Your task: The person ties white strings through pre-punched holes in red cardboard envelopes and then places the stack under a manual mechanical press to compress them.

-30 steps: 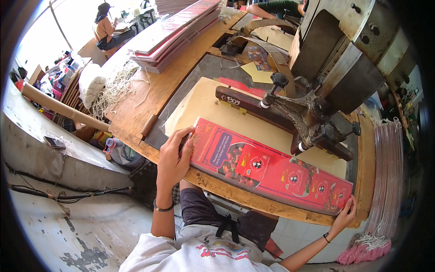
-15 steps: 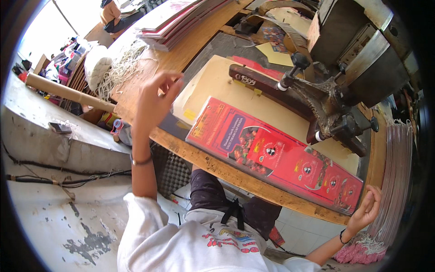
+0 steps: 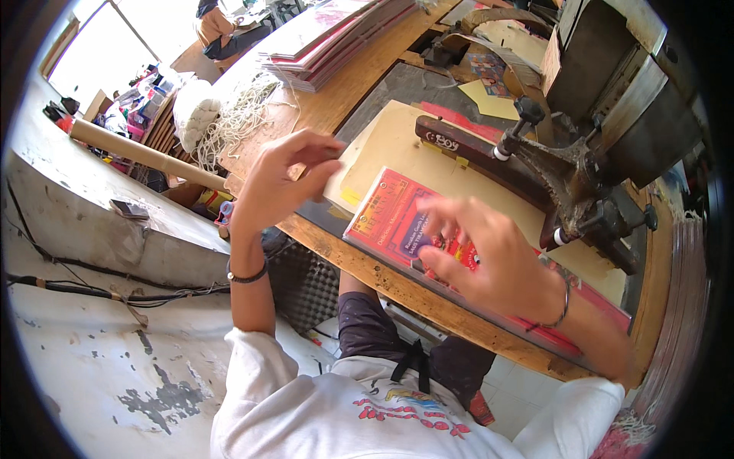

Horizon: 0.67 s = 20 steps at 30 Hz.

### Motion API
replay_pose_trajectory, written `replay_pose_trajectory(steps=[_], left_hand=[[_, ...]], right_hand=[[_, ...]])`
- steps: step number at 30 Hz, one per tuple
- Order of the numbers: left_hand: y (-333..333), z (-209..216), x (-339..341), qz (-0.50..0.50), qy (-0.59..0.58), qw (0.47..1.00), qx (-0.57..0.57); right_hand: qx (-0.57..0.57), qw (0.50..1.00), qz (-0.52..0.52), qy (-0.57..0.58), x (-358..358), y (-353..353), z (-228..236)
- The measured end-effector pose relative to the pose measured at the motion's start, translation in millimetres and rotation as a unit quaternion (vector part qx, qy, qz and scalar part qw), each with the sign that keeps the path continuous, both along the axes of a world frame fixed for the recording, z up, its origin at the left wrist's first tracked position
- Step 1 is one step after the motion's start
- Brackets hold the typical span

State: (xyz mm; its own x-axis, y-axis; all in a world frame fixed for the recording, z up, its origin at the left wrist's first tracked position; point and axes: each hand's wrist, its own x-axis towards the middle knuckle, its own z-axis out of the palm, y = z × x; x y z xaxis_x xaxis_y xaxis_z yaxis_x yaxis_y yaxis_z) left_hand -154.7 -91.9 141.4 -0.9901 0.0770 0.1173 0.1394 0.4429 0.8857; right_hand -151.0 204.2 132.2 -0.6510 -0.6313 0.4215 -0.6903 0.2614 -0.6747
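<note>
A long red printed sheet or thin stack of sheets [image 3: 382, 200], with food pictures, lies along the table's near edge on a beige board [image 3: 386, 138]. Above its middle is my right hand [image 3: 489, 256], smeared by motion, thumb and fingers apart, hiding part of the print. I cannot tell if it touches the sheet. My left hand [image 3: 290, 176] is beside the board's left corner, its fingers bent and the thumb apart from them; nothing shows in it. Beyond the sheet, a dark bar [image 3: 478, 157] rests over the board, joined to a metal press bracket [image 3: 569, 164] with black knobs.
Red-edged stacked sheets [image 3: 321, 57] stand at the far left of the wooden table [image 3: 367, 287]. White string [image 3: 241, 115] lies tangled near a cardboard tube [image 3: 149, 157]. Tall stacked sheets [image 3: 677, 298] stand at the right. A person [image 3: 222, 34] sits far off.
My right hand has swung left from the sheet's right end to above its middle. In the picture, the left hand is slightly further right, nearer the board's corner. The whole view has shifted a little.
</note>
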Motion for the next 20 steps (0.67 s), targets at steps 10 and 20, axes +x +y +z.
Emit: replay_pose_trajectory(steps=[10, 20], left_hand=[[21, 19, -171, -0.557, -0.129, 0.817, -0.076], [49, -46, -180, -0.584, -0.224, 0.753, -0.206]], right_hand=[[-0.119, 0.964, -0.01, -0.236, -43, -56, -30], [-0.08, 0.952, 0.087, -0.284, -4, -60, -52]])
